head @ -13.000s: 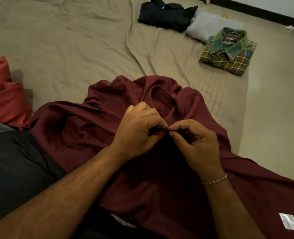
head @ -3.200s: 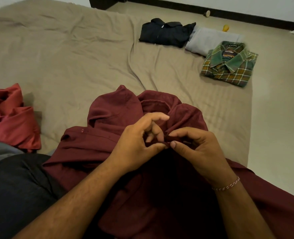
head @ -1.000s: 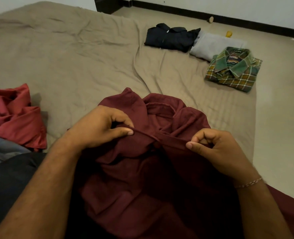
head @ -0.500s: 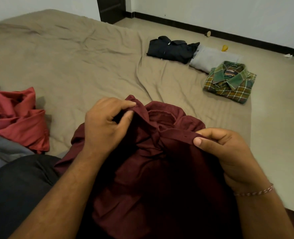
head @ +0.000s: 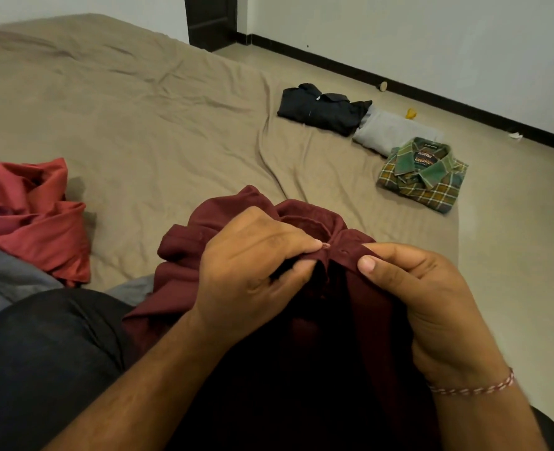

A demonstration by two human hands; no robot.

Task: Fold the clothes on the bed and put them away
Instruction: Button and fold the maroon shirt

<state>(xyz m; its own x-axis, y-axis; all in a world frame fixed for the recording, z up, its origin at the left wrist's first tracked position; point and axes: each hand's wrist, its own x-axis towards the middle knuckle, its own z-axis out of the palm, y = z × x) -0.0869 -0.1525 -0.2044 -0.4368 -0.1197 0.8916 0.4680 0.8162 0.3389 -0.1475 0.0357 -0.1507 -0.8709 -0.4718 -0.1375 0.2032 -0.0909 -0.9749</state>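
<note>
Head view: maroon shirt [head: 184, 281] lay bunched in person's lap, near bed [head: 139, 125] edge. L hand [head: 253, 271] pinched placket by a button; R hand [head: 425, 297] pinched opposite edge, thumb on top. Fabric looked soft, light, floppy; prob best held at collar/shoulders.

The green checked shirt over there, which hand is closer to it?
The right hand. It pinches the maroon shirt on the side toward the green checked shirt, which lies folded farther up the bed. The left hand grips the maroon shirt farther away.
</note>
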